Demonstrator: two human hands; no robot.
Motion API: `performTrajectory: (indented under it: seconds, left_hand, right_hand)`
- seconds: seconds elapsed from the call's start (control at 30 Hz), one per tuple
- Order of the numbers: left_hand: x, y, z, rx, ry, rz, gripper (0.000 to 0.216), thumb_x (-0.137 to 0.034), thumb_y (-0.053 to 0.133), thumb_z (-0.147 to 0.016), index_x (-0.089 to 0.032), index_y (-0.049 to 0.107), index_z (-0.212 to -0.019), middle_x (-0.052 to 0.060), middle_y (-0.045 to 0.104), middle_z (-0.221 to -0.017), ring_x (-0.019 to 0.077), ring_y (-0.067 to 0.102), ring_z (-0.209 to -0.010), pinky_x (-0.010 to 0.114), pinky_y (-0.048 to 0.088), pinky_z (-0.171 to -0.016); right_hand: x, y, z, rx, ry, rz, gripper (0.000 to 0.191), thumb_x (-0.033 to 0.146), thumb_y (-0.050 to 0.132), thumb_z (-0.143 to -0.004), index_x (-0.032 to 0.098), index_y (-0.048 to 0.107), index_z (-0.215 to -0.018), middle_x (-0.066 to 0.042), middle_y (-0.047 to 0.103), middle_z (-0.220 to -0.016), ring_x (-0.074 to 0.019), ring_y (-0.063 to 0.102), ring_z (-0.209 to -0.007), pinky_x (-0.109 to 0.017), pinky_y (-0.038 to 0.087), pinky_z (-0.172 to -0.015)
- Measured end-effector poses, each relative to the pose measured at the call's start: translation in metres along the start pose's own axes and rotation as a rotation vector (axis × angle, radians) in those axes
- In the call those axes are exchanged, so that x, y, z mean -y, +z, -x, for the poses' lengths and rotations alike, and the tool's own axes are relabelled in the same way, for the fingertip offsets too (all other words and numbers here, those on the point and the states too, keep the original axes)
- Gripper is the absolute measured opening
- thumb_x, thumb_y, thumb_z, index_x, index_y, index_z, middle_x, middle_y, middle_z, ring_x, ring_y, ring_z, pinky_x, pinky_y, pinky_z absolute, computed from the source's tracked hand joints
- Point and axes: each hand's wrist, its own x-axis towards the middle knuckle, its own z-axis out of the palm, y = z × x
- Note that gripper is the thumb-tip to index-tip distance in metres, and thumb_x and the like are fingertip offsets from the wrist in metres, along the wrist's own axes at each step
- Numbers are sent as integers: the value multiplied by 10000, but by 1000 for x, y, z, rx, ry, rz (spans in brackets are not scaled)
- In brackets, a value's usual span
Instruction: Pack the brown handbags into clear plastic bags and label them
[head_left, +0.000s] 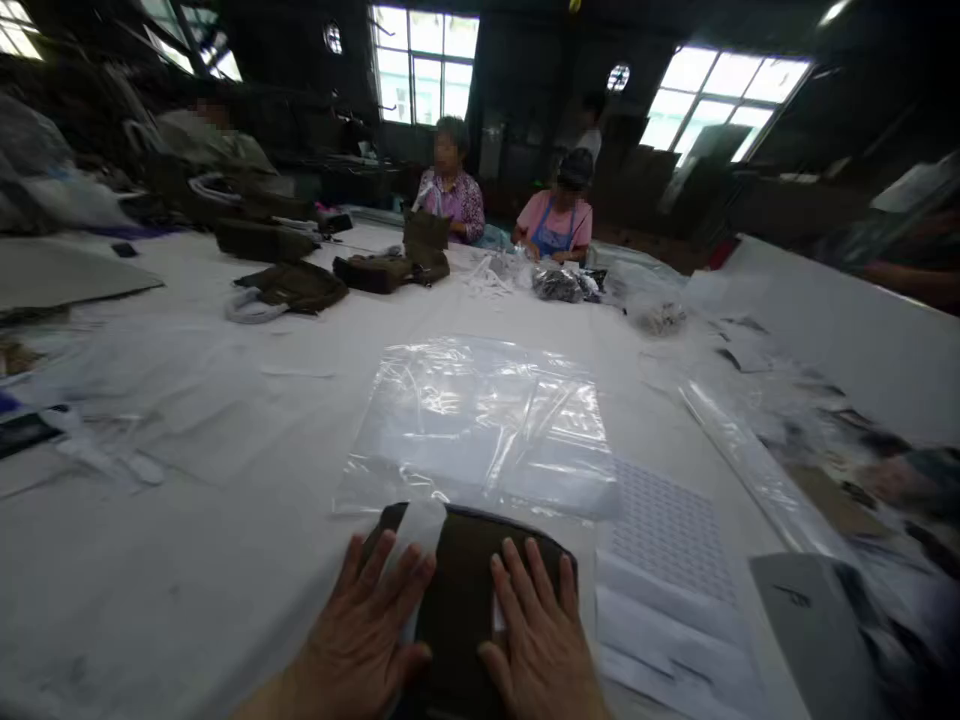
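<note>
At the bottom centre of the frame, a worker's left hand (367, 630) and right hand (536, 630) lie palm-down on a dark brown bag (461, 580) on a white table (187, 560). The fingers are spread flat and close around nothing. The bag sits directly under both palms, its broad side running left to right across the frame, with a strip of white paper (420, 530) under the left fingertips. Straight ahead of the fingertips, toward the middle of the frame, lies a clear plastic bag (480, 430), flat and crinkled. Its near edge meets the bag's far edge, and both hands are about equally close to it. A sheet of labels (667, 530) lies at lower right. At the top centre, two co-workers (559, 215) sit at the far side, with more dark bags (292, 285) at upper left.
</note>
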Motion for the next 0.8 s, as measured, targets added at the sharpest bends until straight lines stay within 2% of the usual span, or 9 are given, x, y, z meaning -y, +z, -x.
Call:
performTrajectory:
  seconds: [0.17,0.3,0.4,0.47,0.53,0.6,0.67,0.73,0.8]
  left_hand:
    - [13,21,-11,150,-54,56,770,-516,436,-853,-149,108,-1445,129,248,-1477,303,146,-1373,500,-2,-1109]
    - [16,25,-13,194,-76,137,733,-502,422,-867,-191,97,-1446,110,233,-1485,289,144,-1377,499,8,-1112]
    - [19,17,-8,234,-103,331,678,-545,343,-881,-254,103,-1444,67,164,-1509,291,134,-1379,525,80,-1112]
    - [27,8,-2,200,-201,518,633,-557,255,-894,-276,113,-1443,30,99,-1522,269,120,-1384,480,165,-1117]
    - [40,0,2,84,-382,670,589,-534,212,-908,-280,166,-1436,1,98,-1525,236,135,-1383,414,218,-1118]
    - [59,0,2,-37,-587,734,549,-499,264,-913,-262,268,-1408,4,207,-1505,212,208,-1367,384,227,-1119]
    - [79,9,-5,-62,-713,732,512,-469,331,-903,-227,383,-1352,25,350,-1447,203,294,-1336,392,217,-1121]
    - [95,24,-15,47,-705,714,523,-459,354,-889,-171,432,-1320,64,411,-1407,216,341,-1312,409,231,-1114]
    - [102,40,-24,204,-594,691,531,-446,355,-879,-139,459,-1300,94,442,-1380,236,388,-1283,418,279,-1092]
  right_hand:
    - [-3,11,-10,115,92,-79,710,307,506,-795,194,206,-1429,-48,181,-1492,-295,104,-1375,-530,-39,-1094]
    - [-1,15,-12,115,119,-129,699,320,509,-812,210,201,-1429,-53,190,-1491,-314,139,-1366,-574,83,-1086]
    - [-4,5,-9,98,75,-176,673,382,490,-846,213,201,-1430,-66,218,-1485,-327,158,-1360,-597,158,-1070]
    - [-14,-9,-9,46,40,-230,674,438,472,-860,198,204,-1430,-88,205,-1489,-344,144,-1360,-607,181,-1064]
    - [-32,-23,-18,-73,73,-305,638,423,448,-880,191,216,-1426,-101,191,-1493,-342,134,-1362,-595,213,-1062]
    - [-55,-32,-40,-233,155,-401,542,321,422,-904,217,257,-1410,-93,254,-1471,-297,198,-1354,-543,267,-1065]
    - [-75,-29,-75,-309,158,-505,484,184,372,-905,250,314,-1381,-71,351,-1421,-225,307,-1316,-460,322,-1060]
    - [-86,-12,-114,-208,-5,-565,539,60,306,-864,260,351,-1363,-54,388,-1398,-173,358,-1284,-396,345,-1051]
    - [-88,12,-148,33,-255,-510,634,-20,292,-800,257,349,-1368,-45,369,-1415,-155,340,-1291,-366,333,-1050]
